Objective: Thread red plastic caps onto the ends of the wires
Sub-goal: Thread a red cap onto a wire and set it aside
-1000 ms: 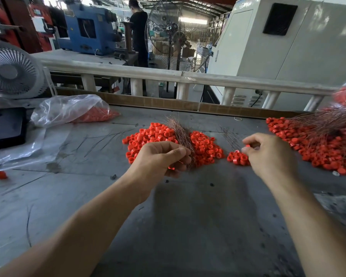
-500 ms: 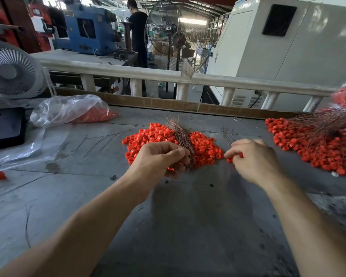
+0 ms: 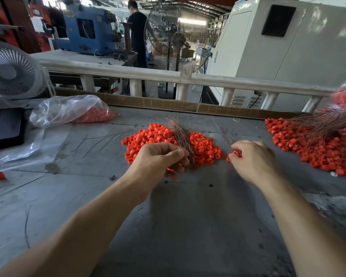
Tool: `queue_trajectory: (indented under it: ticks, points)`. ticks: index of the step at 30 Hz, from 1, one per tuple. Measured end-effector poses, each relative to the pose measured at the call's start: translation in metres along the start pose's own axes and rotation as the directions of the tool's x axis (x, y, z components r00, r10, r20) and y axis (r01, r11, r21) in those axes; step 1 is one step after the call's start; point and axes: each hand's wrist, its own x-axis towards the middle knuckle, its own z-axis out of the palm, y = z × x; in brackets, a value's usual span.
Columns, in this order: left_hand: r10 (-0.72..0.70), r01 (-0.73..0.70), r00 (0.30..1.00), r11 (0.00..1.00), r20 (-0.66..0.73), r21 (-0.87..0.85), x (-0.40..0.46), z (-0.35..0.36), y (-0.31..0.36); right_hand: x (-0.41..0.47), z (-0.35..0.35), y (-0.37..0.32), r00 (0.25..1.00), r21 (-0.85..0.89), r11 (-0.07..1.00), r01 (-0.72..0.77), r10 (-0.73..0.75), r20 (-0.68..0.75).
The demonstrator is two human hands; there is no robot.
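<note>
Well underway: a finished capped heap lies right; the left hand grips a wire bundle, the right hand pinches red caps, loose caps remaining

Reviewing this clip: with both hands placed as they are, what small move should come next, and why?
Probably the right hand should carry the red cap it pinches leftward to the wire bundle gripped by the left hand. The cap is held, the wires are steadied over the cap pile, yet a gap separates them.
</note>
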Motion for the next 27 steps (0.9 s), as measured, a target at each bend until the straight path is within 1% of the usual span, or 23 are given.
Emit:
queue_trajectory:
  ticks: [2,5,10,16,19,22,24,27]
  points:
    - [0.001,-0.001,1.000,1.000,-0.004,0.004,-0.001,0.000,0.000,0.001,0.001,0.000,1.000,0.003,1.000,-0.015,0.015,0.013]
    - [-0.002,0.002,1.000,1.000,-0.005,0.010,0.000,0.001,0.001,0.001,0.002,-0.002,1.000,0.078,0.997,-0.002,0.002,-0.008]
    - [-0.002,0.002,1.000,1.000,0.000,0.008,0.000,0.001,0.001,0.001,0.006,-0.009,0.996,0.070,0.997,0.010,-0.016,0.092]
    - [-0.007,0.007,1.000,1.000,-0.002,0.010,-0.001,0.001,0.002,0.002,0.006,-0.011,0.989,0.080,0.995,-0.059,0.047,0.141]
    - [-0.005,0.005,1.000,1.000,-0.005,0.009,-0.001,0.002,0.002,0.002,0.007,-0.010,0.986,0.109,0.990,-0.086,0.069,0.153]
    - [-0.007,0.007,1.000,1.000,-0.011,0.000,-0.002,0.003,0.003,0.003,0.008,-0.009,0.984,0.096,0.992,-0.085,0.068,0.162]
    - [-0.009,0.009,1.000,1.000,-0.009,-0.005,-0.002,0.003,0.003,0.003,0.008,-0.009,0.986,0.094,0.992,-0.088,0.073,0.152]
    - [-0.010,0.010,1.000,1.000,-0.005,-0.015,-0.001,0.002,0.003,0.002,0.007,-0.006,0.987,0.139,0.984,-0.109,0.091,0.130]
